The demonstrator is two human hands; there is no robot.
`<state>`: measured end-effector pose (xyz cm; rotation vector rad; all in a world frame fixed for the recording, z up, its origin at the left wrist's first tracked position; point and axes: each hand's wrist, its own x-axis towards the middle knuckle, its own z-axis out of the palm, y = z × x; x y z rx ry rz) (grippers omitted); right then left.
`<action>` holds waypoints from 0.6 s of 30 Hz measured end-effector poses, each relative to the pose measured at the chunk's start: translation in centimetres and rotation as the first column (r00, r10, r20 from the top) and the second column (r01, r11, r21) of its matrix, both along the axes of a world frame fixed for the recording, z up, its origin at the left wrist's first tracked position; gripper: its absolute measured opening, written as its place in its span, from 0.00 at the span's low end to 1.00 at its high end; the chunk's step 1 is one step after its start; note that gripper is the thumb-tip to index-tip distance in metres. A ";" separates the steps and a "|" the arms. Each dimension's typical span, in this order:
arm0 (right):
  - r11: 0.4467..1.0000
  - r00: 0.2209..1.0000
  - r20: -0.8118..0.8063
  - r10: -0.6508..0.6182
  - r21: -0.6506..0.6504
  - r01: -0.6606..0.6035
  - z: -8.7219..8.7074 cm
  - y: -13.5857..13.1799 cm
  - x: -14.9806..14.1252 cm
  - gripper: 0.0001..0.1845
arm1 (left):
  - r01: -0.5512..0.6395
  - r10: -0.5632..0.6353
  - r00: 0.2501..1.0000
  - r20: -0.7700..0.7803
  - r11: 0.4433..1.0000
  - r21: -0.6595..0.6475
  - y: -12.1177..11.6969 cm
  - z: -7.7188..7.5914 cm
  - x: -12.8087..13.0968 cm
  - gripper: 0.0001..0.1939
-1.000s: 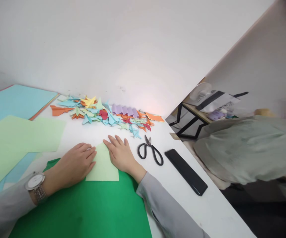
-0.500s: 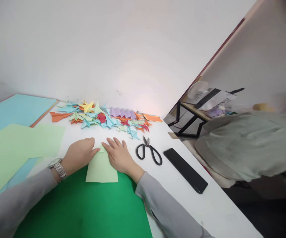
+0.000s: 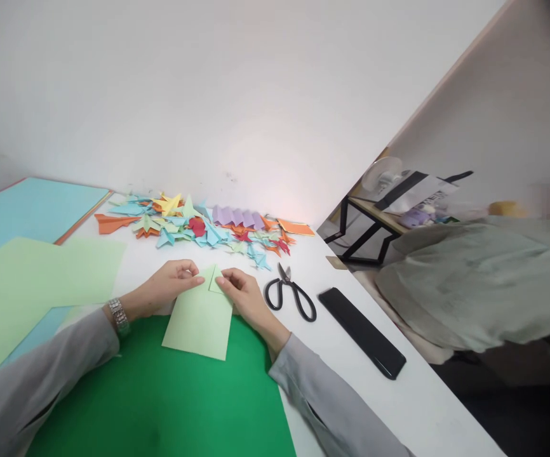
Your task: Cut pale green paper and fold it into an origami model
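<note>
Behind the white tabletop (image 3: 427,406) rises a pale wall (image 3: 218,95); a co-worker (image 3: 479,285) at right is partly cut off. The left hand (image 3: 174,281) and right hand (image 3: 245,296) pinch a light green paper (image 3: 197,324), nearly closed fingers (image 3: 227,287) hiding parts of its upper edges. The paper, smooth below with 1 small folded flap (image 3: 214,284) at its peak, is over a darker green sheet (image 3: 174,406) cropped at the bottom.

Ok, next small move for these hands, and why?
Probably press the flap down along its outer fold with the right hand, while the left hand steadies the held sheet. The flap is turned inward at the sheet's far end, the right thumb is on it, and the left hand pinches the opposite side.
</note>
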<state>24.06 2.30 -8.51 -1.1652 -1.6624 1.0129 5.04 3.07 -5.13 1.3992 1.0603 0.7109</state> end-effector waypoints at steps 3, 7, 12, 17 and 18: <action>0.990 0.995 -0.079 0.058 -0.122 -0.068 -0.1 0.0 0.1 0.20 | -0.028 0.028 1.000 -0.003 0.999 -0.028 -0.1 -0.5 0.2 0.17; 0.983 0.993 -0.103 0.063 -0.164 -0.080 -0.1 -0.1 0.1 0.21 | -0.039 0.038 0.998 -0.045 0.999 -0.021 -0.2 -0.6 0.4 0.15; 0.979 0.994 -0.095 0.049 -0.193 -0.066 0.0 0.0 0.1 0.19 | -0.052 0.053 0.994 -0.095 0.998 0.021 -0.3 -0.4 0.5 0.13; 0.983 0.997 -0.057 0.060 -0.168 -0.069 0.2 -0.1 0.1 0.19 | -0.037 0.038 0.997 -0.064 0.999 0.012 -0.3 -0.5 0.5 0.14; 0.982 0.996 -0.052 0.073 -0.169 -0.080 0.3 -0.2 0.1 0.19 | -0.029 0.029 0.998 -0.046 1.000 0.003 -0.2 -0.6 0.5 0.15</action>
